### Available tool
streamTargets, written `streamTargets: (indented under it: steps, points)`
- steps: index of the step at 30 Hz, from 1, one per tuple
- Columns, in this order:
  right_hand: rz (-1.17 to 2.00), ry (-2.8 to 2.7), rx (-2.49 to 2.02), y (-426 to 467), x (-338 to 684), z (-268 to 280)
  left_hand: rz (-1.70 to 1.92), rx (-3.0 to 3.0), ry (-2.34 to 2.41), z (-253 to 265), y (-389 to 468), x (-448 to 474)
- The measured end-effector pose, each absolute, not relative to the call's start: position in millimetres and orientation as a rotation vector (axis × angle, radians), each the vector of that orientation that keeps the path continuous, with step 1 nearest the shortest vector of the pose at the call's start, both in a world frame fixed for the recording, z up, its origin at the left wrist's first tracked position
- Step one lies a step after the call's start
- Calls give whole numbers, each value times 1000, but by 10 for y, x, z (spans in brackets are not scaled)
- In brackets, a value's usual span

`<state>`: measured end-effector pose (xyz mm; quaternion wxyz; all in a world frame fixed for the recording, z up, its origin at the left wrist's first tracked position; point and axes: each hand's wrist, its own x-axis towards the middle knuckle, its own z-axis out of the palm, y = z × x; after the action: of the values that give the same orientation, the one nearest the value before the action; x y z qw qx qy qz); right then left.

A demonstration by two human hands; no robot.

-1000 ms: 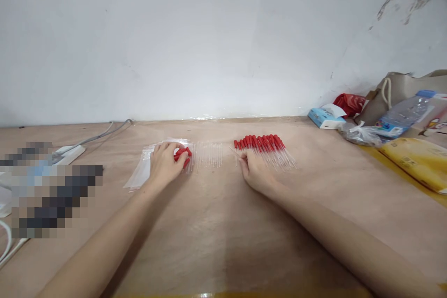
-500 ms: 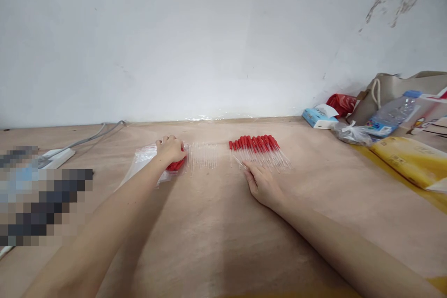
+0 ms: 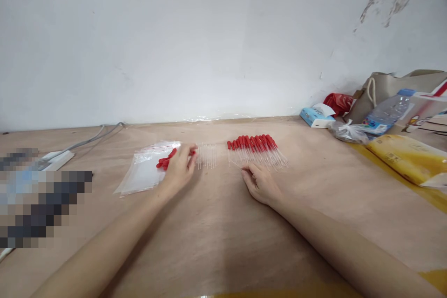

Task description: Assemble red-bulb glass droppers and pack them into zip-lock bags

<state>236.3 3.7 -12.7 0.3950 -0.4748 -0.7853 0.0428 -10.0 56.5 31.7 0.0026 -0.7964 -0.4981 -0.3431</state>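
Pinching a red cap in head view, L hand was just L of the clear tube row on the counter; R hand, R of row, gripped a thin tube. Loose caps lay on plastic bags L of row, red-capped tubes R of it.

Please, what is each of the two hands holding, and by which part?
The right hand pinches a thin clear tube by its near end. The left hand holds a small red piece; by which part cannot be told.
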Motion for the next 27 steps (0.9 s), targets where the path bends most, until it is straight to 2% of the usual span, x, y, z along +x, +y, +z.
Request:
streamTargets:
  steps: [6,14,27]
  points:
    - [79,-2076,-1088,16,2336,-132,-1335,-2898,-1606,-42,17,103]
    - [31,-2251,-950,-64,2253,-106,-1204,-2983,-1572,-44,16,127]
    - [153,-2265,-968,-86,2249,-72,-1249,-2990,-1497,-52,14,117]
